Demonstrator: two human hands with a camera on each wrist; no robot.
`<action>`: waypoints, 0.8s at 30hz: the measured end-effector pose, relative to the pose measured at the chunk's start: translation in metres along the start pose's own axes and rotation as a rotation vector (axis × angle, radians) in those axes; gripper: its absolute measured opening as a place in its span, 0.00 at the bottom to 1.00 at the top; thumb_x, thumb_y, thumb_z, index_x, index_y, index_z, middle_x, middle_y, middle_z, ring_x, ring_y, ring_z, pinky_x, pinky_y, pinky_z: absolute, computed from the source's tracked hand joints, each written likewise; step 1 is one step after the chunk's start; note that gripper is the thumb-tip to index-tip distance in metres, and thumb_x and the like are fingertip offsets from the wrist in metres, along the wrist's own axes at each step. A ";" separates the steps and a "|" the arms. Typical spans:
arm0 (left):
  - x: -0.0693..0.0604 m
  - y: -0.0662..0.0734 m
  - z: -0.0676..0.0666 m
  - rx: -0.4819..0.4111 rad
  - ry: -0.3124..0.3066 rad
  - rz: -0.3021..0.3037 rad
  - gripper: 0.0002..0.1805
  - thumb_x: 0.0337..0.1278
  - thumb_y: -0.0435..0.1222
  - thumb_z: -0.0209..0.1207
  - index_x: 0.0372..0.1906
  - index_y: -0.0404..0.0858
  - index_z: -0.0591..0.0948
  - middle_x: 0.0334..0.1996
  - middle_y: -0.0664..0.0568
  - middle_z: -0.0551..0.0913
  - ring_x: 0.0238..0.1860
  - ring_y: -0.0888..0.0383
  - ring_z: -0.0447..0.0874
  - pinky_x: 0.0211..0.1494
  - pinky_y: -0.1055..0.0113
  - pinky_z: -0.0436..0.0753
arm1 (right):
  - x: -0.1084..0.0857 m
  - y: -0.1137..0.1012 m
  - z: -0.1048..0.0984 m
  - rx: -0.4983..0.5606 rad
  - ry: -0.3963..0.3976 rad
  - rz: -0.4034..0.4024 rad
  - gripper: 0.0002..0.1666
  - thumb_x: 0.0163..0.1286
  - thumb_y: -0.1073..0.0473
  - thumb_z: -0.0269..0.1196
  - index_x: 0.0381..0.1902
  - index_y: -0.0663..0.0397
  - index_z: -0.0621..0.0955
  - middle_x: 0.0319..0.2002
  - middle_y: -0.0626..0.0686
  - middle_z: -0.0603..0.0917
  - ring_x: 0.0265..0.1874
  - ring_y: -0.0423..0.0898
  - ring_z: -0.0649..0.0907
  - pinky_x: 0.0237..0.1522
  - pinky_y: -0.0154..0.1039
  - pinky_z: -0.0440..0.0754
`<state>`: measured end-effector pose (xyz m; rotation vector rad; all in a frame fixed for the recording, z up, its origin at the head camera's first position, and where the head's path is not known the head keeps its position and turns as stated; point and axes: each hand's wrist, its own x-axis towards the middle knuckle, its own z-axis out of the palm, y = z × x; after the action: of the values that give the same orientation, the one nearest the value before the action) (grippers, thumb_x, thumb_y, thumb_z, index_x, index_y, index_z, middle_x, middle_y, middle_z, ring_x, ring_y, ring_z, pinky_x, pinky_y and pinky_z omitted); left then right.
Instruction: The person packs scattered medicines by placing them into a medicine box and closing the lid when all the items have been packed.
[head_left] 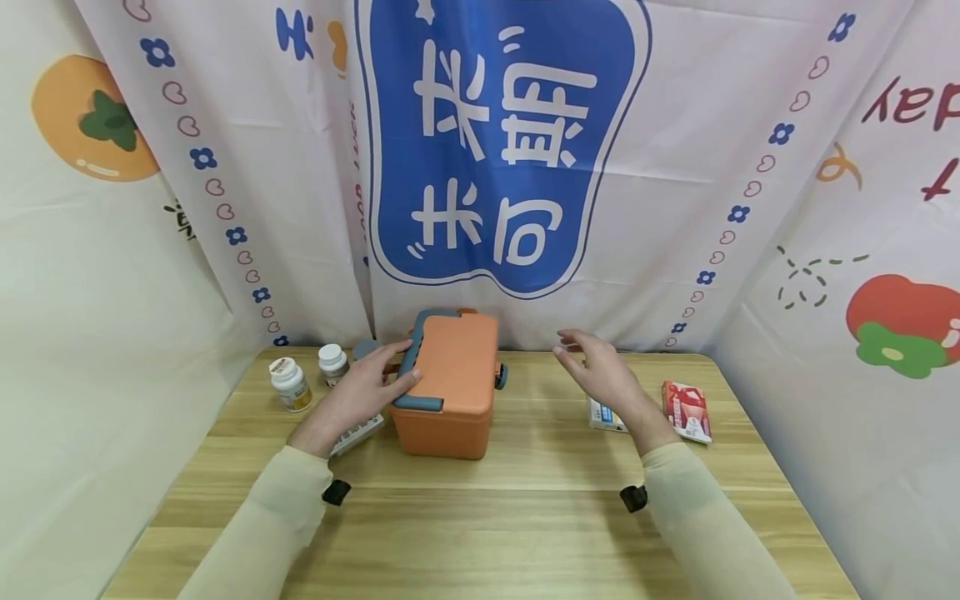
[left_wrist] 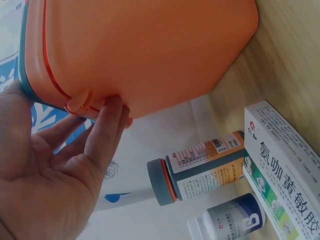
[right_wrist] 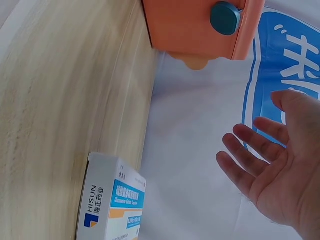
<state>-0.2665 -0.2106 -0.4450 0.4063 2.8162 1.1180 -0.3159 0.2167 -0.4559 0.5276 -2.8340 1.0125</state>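
Note:
An orange storage box [head_left: 456,367] with a teal handle [head_left: 418,403] stands on the wooden table, its lid down. My left hand [head_left: 363,387] rests against its left side. The thumb lies over the lid's edge, and in the left wrist view a fingertip touches the side wall beside a small orange tab [left_wrist: 80,101]. On the box's right side sits a teal latch [right_wrist: 225,18]. My right hand [head_left: 600,371] hovers apart from the box, fingers spread and loosely bent, holding nothing. Beneath it is a white-and-blue medicine carton [right_wrist: 110,200], partly hidden in the head view.
White bottles [head_left: 291,385] stand at the table's left. A dark-capped bottle [left_wrist: 200,167] and a long white medicine carton [left_wrist: 285,165] are beside the box. A red packet [head_left: 687,411] lies at the right. A printed curtain [head_left: 675,167] hangs behind the table.

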 end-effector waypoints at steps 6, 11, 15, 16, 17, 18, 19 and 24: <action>0.005 -0.004 0.000 -0.038 -0.031 0.015 0.44 0.94 0.59 0.59 0.96 0.41 0.62 0.92 0.31 0.66 0.85 0.28 0.78 0.82 0.33 0.86 | 0.001 -0.008 -0.001 0.062 -0.014 -0.002 0.33 0.96 0.47 0.59 0.86 0.61 0.77 0.80 0.67 0.84 0.78 0.68 0.86 0.79 0.68 0.87; 0.011 -0.007 0.000 -0.066 -0.060 0.034 0.43 0.94 0.58 0.59 0.96 0.43 0.62 0.93 0.32 0.65 0.87 0.28 0.75 0.84 0.32 0.83 | 0.012 0.010 0.005 0.134 -0.036 -0.039 0.37 0.95 0.38 0.60 0.86 0.57 0.78 0.80 0.65 0.85 0.78 0.65 0.86 0.78 0.66 0.88; 0.016 -0.007 -0.002 -0.068 -0.097 0.046 0.43 0.94 0.59 0.58 0.97 0.44 0.62 0.94 0.33 0.64 0.88 0.27 0.73 0.87 0.29 0.80 | 0.027 0.038 0.018 0.172 -0.046 -0.097 0.44 0.93 0.29 0.58 0.88 0.52 0.77 0.81 0.60 0.84 0.78 0.59 0.87 0.77 0.57 0.90; 0.017 -0.007 -0.002 -0.065 -0.107 0.052 0.43 0.94 0.59 0.57 0.97 0.44 0.63 0.94 0.33 0.64 0.88 0.26 0.73 0.87 0.29 0.79 | 0.027 0.035 0.017 0.174 -0.048 -0.095 0.43 0.93 0.29 0.58 0.88 0.53 0.76 0.82 0.61 0.84 0.79 0.59 0.86 0.78 0.59 0.90; 0.018 -0.008 -0.002 -0.064 -0.117 0.056 0.42 0.94 0.59 0.57 0.97 0.45 0.63 0.94 0.33 0.64 0.89 0.26 0.72 0.88 0.29 0.78 | 0.025 0.030 0.017 0.176 -0.050 -0.092 0.42 0.94 0.31 0.58 0.88 0.53 0.76 0.82 0.61 0.83 0.79 0.60 0.86 0.78 0.60 0.89; 0.020 -0.008 -0.002 -0.064 -0.125 0.061 0.42 0.95 0.58 0.57 0.97 0.45 0.63 0.94 0.34 0.64 0.89 0.26 0.72 0.88 0.28 0.77 | 0.024 0.024 0.016 0.176 -0.045 -0.092 0.41 0.95 0.33 0.58 0.88 0.55 0.76 0.82 0.63 0.83 0.79 0.61 0.86 0.79 0.60 0.89; 0.021 -0.008 -0.002 -0.064 -0.133 0.065 0.42 0.94 0.58 0.57 0.97 0.46 0.63 0.94 0.34 0.64 0.89 0.27 0.72 0.89 0.28 0.77 | 0.018 0.006 0.011 0.155 -0.053 -0.060 0.39 0.96 0.37 0.56 0.88 0.57 0.76 0.82 0.65 0.83 0.80 0.66 0.85 0.81 0.66 0.86; 0.028 -0.008 -0.002 -0.078 -0.162 0.064 0.41 0.93 0.59 0.60 0.96 0.50 0.64 0.94 0.37 0.66 0.89 0.29 0.73 0.89 0.28 0.76 | 0.009 -0.026 0.006 0.125 -0.030 -0.067 0.34 0.99 0.44 0.55 0.86 0.62 0.76 0.80 0.69 0.83 0.79 0.68 0.85 0.82 0.65 0.85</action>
<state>-0.2949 -0.2095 -0.4484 0.5571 2.6288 1.1466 -0.3151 0.1918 -0.4434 0.6502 -2.7712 1.1841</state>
